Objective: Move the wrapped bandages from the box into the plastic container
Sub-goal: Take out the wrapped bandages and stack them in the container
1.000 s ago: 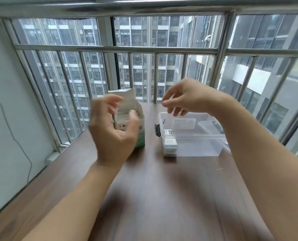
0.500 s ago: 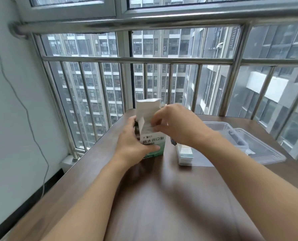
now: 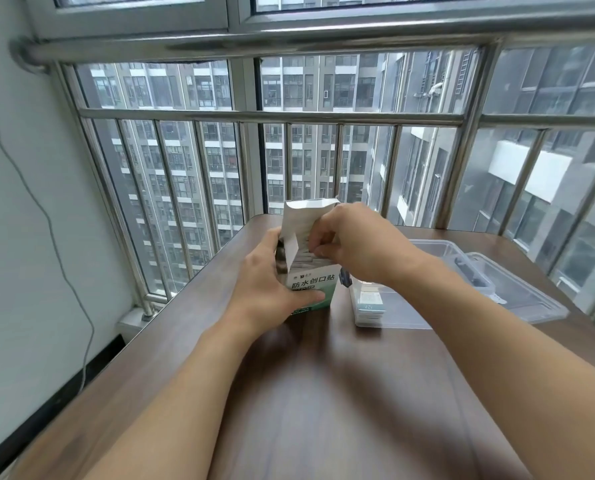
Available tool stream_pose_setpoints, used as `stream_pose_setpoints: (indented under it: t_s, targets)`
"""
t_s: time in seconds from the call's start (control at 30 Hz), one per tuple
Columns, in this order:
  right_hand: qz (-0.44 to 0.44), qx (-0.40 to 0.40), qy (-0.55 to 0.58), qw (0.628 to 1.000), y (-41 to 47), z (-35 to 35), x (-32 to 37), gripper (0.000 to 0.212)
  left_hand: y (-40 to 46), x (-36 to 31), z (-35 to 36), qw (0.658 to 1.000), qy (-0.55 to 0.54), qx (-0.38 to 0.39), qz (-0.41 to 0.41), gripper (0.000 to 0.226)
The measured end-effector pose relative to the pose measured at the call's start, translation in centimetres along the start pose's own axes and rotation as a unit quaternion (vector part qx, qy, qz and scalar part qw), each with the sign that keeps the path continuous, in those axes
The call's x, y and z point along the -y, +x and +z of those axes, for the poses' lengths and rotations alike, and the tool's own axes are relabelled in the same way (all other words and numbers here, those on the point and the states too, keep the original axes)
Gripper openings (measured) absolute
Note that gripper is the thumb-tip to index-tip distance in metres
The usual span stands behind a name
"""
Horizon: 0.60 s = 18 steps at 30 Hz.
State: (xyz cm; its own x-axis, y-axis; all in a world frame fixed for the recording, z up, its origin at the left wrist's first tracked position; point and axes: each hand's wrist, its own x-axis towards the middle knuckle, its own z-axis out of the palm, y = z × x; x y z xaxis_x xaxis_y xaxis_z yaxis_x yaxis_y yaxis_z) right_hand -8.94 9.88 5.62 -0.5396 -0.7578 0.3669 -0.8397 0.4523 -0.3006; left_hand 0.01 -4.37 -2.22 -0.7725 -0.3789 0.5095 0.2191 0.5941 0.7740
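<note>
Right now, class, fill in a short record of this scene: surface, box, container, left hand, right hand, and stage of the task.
surface: brown wooden table
box: upright, top flap open, wrapped bandages inside
container: clear plastic container, right of the box, a few packets already in it
left hand: grips the box's side
right hand: fingers reach into the box's open top
stage: taking out more bandages
</note>
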Motion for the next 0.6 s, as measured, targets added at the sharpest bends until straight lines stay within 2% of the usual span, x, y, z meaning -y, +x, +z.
stream_pose_setpoints:
  t_s: [0.13, 0.33, 0.5, 0.6]
  targets:
    - [-0.025, 0.026, -0.011, 0.999, -0.1, 0.0, -0.1, 0.006, 0.1, 0.2, 0.1, 1.0, 0.004, -0.002, -0.01, 0.083]
    - [-0.05, -0.038, -0.018, 0.998, -0.5, -0.2, 0.4, 0.008, 0.0, 0.4, 0.0, 1.0, 0.001, -0.014, -0.02, 0.084]
    - [-0.035, -0.07, 0.043, 0.996, -0.4, -0.7, 0.6, 0.011, 0.0, 0.4, 0.1, 1.0, -0.003, -0.015, -0.018, 0.082]
    - [-0.016, -0.051, 0.1, 0.994, -0.4, -1.2, 0.3, 0.01, 0.0, 0.5, 0.1, 1.0, -0.001, -0.02, -0.022, 0.085]
